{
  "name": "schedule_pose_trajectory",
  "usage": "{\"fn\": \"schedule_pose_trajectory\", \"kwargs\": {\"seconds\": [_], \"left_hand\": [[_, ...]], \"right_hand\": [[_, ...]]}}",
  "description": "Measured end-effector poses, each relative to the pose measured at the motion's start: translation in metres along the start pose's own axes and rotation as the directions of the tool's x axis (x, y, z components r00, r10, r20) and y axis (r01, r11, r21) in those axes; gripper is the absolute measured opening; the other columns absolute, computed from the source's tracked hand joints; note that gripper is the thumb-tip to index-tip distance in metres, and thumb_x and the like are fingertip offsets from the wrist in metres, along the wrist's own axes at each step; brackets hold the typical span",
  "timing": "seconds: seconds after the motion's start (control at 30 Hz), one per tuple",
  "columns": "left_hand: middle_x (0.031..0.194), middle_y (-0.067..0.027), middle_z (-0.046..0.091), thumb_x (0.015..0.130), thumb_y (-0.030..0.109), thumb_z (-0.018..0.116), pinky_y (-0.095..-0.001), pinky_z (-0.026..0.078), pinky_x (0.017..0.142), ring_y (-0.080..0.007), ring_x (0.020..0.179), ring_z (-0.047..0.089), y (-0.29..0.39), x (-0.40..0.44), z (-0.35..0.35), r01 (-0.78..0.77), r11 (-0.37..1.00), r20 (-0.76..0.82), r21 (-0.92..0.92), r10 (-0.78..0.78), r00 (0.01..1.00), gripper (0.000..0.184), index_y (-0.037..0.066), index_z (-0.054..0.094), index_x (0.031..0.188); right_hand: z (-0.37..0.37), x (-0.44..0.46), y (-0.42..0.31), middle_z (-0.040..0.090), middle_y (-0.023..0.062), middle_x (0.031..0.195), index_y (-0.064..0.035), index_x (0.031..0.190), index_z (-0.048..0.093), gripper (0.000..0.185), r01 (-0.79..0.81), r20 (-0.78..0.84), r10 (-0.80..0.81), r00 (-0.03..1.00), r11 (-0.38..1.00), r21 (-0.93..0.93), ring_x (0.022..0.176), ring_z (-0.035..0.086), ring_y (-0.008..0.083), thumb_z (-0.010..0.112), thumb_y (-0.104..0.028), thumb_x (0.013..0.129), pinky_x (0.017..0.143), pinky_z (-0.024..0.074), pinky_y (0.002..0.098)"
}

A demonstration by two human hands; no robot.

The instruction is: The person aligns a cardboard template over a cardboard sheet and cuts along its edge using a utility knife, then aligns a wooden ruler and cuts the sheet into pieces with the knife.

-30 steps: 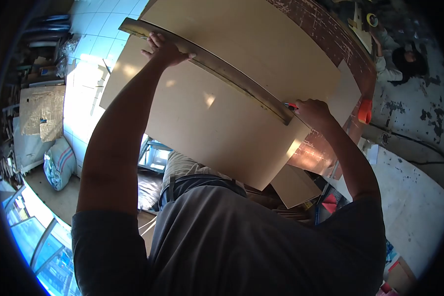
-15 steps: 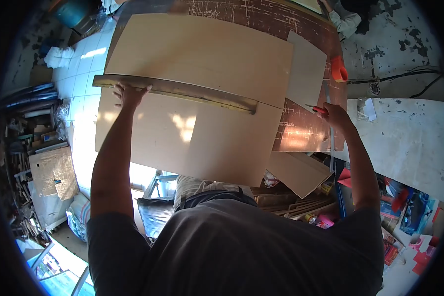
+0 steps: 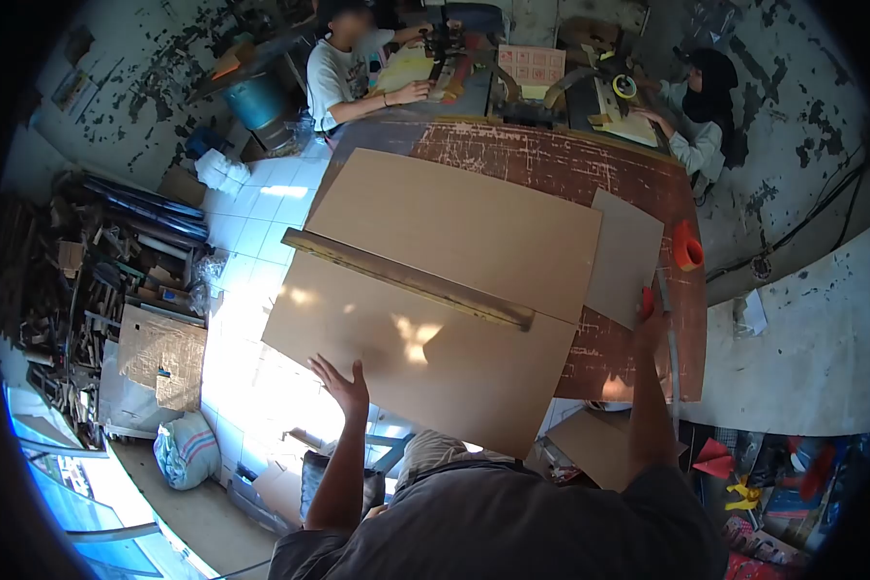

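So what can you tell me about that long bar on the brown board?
The bar is straight, narrow and dull grey-brown, perhaps metal, with worn yellowish marks along its near edge. It lies flat and slanting across the board, its left end poking past the edge, its right end stopping short. Nobody is touching it.

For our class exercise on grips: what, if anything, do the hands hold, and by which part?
The right hand holds a red tool, by which part cannot be told; the left hand holds nothing.

The right hand [image 3: 652, 331] seems to hide part of the red tool [image 3: 647, 302], its tip indistinct.
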State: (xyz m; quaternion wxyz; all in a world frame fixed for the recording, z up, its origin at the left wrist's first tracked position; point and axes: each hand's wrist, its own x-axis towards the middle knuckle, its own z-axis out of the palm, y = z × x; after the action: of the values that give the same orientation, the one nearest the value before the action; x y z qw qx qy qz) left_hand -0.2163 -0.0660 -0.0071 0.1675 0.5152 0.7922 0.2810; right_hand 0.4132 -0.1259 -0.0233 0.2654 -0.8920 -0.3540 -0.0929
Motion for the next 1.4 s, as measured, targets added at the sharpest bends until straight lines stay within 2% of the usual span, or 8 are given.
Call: {"fn": "schedule_pose_trajectory", "kwargs": {"seconds": [0.13, 0.3, 0.47, 0.53, 0.73, 0.87, 1.0, 1.4], "left_hand": [[0.158, -0.0323, 0.015, 0.091, 0.053, 0.063, -0.055, 0.022, 0.117, -0.0461, 0.147, 0.017, -0.057, -0.053, 0.004, 0.316, 0.927, -0.008, -0.203, -0.324, 0.946, 0.099, -0.004, 0.012, 0.154], [0.15, -0.0286, 0.036, 0.092, 0.062, 0.057, -0.0534, 0.032, 0.109, -0.0368, 0.14, 0.037, -0.058, -0.101, 0.025, 0.77, 0.22, 0.551, -0.599, -0.585, 0.595, 0.09, -0.001, 0.028, 0.151], [0.129, -0.014, 0.06, 0.1, 0.053, 0.049, -0.0459, 0.041, 0.102, -0.027, 0.118, 0.057, -0.019, -0.128, 0.03, 0.748, 0.19, 0.624, -0.635, -0.445, 0.643, 0.06, 0.005, 0.047, 0.137], [0.119, -0.0102, 0.064, 0.101, 0.047, 0.05, -0.0413, 0.045, 0.097, -0.0222, 0.108, 0.06, -0.017, -0.132, 0.03, 0.75, 0.15, 0.679, -0.644, -0.34, 0.651, 0.049, 0.007, 0.053, 0.13], [0.097, -0.0031, 0.063, 0.102, 0.035, 0.054, -0.0308, 0.052, 0.075, -0.0162, 0.086, 0.062, -0.032, -0.129, 0.035, 0.739, 0.126, 0.682, -0.662, -0.306, 0.664, 0.033, 0.01, 0.057, 0.123], [0.111, -0.0048, 0.066, 0.103, 0.032, 0.051, -0.0344, 0.055, 0.08, -0.0178, 0.095, 0.066, -0.007, -0.124, 0.03, 0.678, -0.03, 0.671, -0.734, -0.185, 0.718, 0.035, 0.008, 0.058, 0.128], [0.12, -0.0096, 0.064, 0.103, 0.032, 0.052, -0.0365, 0.054, 0.085, -0.0214, 0.106, 0.063, 0.002, -0.124, 0.028, 0.689, 0.101, 0.65, -0.718, -0.256, 0.716, 0.038, 0.006, 0.055, 0.13], [0.124, -0.0104, 0.062, 0.101, 0.018, 0.055, -0.0364, 0.049, 0.096, -0.0224, 0.114, 0.061, 0.024, -0.129, 0.016, 0.544, 0.005, 0.542, -0.839, -0.064, 0.838, 0.033, 0.0, 0.054, 0.129]], "right_hand": [[0.0, -0.01, -0.006, 0.053, 0.024, 0.111, -0.0064, 0.13, 0.052, 0.048, -0.086, 0.025, 0.087, 0.996, 0.995, -0.051, 0.105, 0.053, 0.0446, 0.07, -0.023, 0.088, 0.091, 0.0433, 0.0532], [-0.011, -0.023, -0.017, 0.053, 0.0233, 0.112, -0.0048, 0.129, 0.052, 0.049, -0.05, -0.072, 0.052, 0.996, 0.998, 0.028, 0.108, 0.051, 0.0434, 0.069, -0.028, 0.089, 0.092, 0.0429, 0.0535], [-0.027, -0.032, -0.044, 0.055, 0.0215, 0.113, -0.0033, 0.129, 0.051, 0.047, -0.088, -0.099, 0.088, 0.991, 0.996, 0.0, 0.111, 0.051, 0.042, 0.067, -0.026, 0.091, 0.096, 0.0425, 0.0535], [-0.024, -0.046, -0.058, 0.057, 0.0183, 0.111, -0.0026, 0.127, 0.051, 0.044, 0.119, -0.151, -0.13, 0.98, 0.99, -0.082, 0.111, 0.054, 0.0389, 0.067, -0.02, 0.089, 0.095, 0.0444, 0.0496], [-0.009, -0.102, -0.148, 0.056, 0.0156, 0.1, -0.0035, 0.118, 0.053, 0.035, 0.511, 0.063, -0.622, 0.78, 0.693, 0.508, 0.094, 0.056, 0.0331, 0.068, -0.014, 0.088, 0.083, 0.0449, 0.0462], [-0.013, -0.126, -0.199, 0.055, 0.0161, 0.106, -0.0047, 0.12, 0.054, 0.051, 0.638, 0.136, -0.742, 0.657, 0.643, 0.423, 0.101, 0.054, 0.0338, 0.074, -0.033, 0.084, 0.086, 0.0437, 0.0484], [0.001, -0.141, -0.215, 0.053, 0.0165, 0.111, -0.0055, 0.118, 0.058, 0.066, 0.673, 0.246, -0.747, 0.618, 0.664, 0.325, 0.105, 0.053, 0.0341, 0.079, -0.049, 0.074, 0.091, 0.043, 0.0488], [0.027, -0.134, -0.228, 0.054, 0.0187, 0.105, -0.0056, 0.109, 0.056, 0.045, 0.721, 0.268, -0.811, 0.52, 0.585, 0.371, 0.103, 0.053, 0.0381, 0.077, -0.034, 0.081, 0.089, 0.0452, 0.0488]]}}
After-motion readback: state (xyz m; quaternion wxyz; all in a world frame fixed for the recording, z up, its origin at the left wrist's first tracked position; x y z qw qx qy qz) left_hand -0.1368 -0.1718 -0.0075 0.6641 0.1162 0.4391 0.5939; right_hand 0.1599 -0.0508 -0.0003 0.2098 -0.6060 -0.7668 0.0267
